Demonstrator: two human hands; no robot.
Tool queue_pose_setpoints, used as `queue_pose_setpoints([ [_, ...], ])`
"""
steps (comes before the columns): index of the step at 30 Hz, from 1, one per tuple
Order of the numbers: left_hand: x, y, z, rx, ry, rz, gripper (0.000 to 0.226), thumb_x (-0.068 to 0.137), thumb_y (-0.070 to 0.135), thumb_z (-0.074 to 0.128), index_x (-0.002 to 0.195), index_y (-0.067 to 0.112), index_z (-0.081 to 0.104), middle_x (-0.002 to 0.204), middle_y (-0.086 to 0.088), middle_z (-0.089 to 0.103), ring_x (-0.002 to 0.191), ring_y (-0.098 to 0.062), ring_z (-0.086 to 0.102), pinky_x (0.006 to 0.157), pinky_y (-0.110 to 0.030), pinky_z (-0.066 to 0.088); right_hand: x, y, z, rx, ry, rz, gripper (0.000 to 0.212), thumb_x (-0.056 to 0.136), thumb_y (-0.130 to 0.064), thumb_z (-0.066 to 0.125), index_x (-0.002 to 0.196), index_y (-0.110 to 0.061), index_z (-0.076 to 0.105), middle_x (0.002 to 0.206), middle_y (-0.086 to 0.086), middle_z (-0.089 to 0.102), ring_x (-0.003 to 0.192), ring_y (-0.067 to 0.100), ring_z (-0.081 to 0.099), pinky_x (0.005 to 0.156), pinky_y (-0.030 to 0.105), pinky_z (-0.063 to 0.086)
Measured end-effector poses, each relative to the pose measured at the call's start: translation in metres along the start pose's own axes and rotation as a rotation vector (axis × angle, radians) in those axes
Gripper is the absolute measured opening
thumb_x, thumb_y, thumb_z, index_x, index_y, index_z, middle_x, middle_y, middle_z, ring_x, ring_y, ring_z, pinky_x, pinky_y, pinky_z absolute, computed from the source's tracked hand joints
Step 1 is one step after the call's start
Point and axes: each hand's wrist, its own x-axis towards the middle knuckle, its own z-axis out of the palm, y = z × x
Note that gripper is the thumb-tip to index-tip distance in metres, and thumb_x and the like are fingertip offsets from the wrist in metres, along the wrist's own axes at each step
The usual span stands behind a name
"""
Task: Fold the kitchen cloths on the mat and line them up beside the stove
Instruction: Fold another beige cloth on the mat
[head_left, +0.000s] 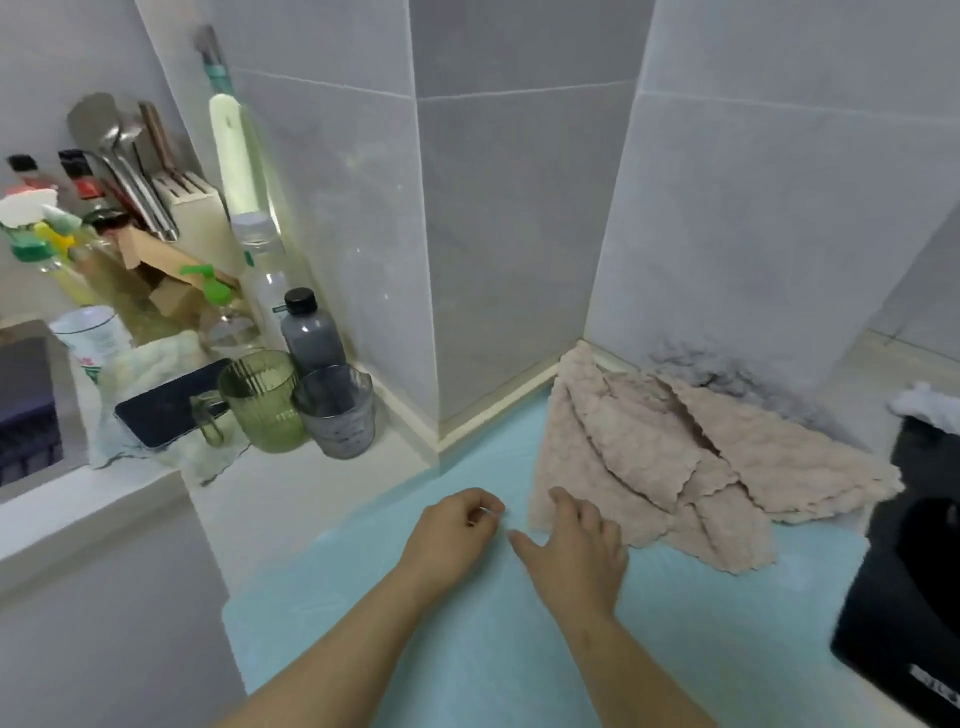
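A pale blue mat (467, 649) covers the counter (311, 493). A heap of pink cloths (675, 467) lies on the mat at 2 o'clock, up against the wall (727, 234). The black stove (909, 597) sits at 3 o'clock, just beside the mat

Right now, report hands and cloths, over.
Left hand curled on mat, grip unclear. Right hand open at pink cloths edge. Cloths heaped unfolded against wall, beside stove.

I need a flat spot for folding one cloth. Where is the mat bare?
The mat is bare left of the pink cloths, from the left hand back to the wall corner, and near its front edge beside the stove. The right hand rests at the cloths' edge. The ledge with cups and phone is crowded.
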Motion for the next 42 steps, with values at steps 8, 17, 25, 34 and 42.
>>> queue_pose_setpoints([
  [8,0.05,-0.047,-0.029,-0.044,-0.318,0.141,0.024,0.088,0.014,0.051,0.083,0.037,0.059,0.07,0.009,0.063,0.064,-0.011,0.061,0.065,-0.027,0.05,0.005,-0.039,0.02,0.002,0.195,0.34,0.02,0.096,-0.029,0.041,0.101,-0.021,0.059,0.114,-0.002,0.057,0.106,0.022,0.045,0.083,0.032,0.036],
  [17,0.045,-0.055,-0.033,0.344,-0.176,0.526,0.07,0.083,0.018,0.053,0.143,0.036,0.022,0.137,0.009,0.029,0.086,-0.016,0.055,0.061,-0.024,0.04,-0.08,-0.06,0.053,0.249,0.336,0.275,0.016,0.084,-0.03,0.04,0.074,-0.024,0.052,0.079,-0.009,0.057,0.08,0.014,0.048,0.067,0.023,0.034],
  [25,0.051,-0.073,-0.027,0.371,-0.021,0.886,0.006,0.086,0.02,0.061,0.083,0.018,0.067,0.137,-0.001,0.049,0.104,-0.029,0.053,0.058,-0.034,0.048,-0.106,-0.071,0.078,0.056,0.545,0.194,0.022,0.085,-0.036,0.028,0.076,-0.027,0.046,0.081,-0.01,0.053,0.08,0.013,0.045,0.068,0.024,0.029],
  [34,0.036,-0.096,-0.067,0.311,0.028,1.16,0.009,0.092,0.017,0.049,0.094,0.015,0.058,0.094,-0.003,0.066,0.093,-0.027,0.055,0.079,-0.028,0.026,-0.13,-0.082,0.083,0.109,0.596,0.273,0.011,0.097,-0.023,0.041,0.09,-0.016,0.046,0.096,0.004,0.061,0.095,0.024,0.05,0.082,0.034,0.034],
  [42,0.003,-0.143,-0.114,0.297,-0.187,1.229,0.017,0.095,0.031,0.046,0.1,0.021,0.059,0.096,0.006,0.066,0.089,-0.017,0.059,0.068,-0.03,0.04,-0.172,-0.119,0.09,0.246,0.628,0.327,0.018,0.099,-0.025,0.04,0.091,-0.01,0.047,0.084,0.011,0.06,0.075,0.025,0.051,0.066,0.036,0.037],
])
